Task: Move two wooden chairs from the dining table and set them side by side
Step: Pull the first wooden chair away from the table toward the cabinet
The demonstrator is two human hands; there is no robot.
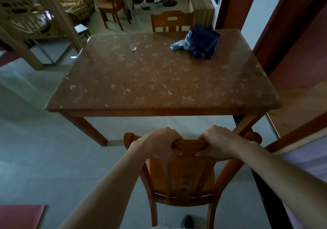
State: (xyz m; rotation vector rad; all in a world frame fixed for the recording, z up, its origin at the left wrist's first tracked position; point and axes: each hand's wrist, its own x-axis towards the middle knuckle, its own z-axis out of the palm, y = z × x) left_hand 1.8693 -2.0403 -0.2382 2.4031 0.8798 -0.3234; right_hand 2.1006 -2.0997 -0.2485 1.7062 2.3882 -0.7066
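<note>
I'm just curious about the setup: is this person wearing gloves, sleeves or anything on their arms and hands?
No. Both the left hand and the right hand are bare, with no gloves, rings, watch or bands visible. The forearms are uncovered too; no sleeve shows anywhere up to the frame edge.

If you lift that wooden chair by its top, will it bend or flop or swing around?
The orange-brown wooden chair probably stays stiff: its back is solid rails and slats. It likely feels fairly heavy, since the left hand and right hand both grip its top rail. Held only up there, the seat and legs hang below, so it may swing or tip a bit.
</note>
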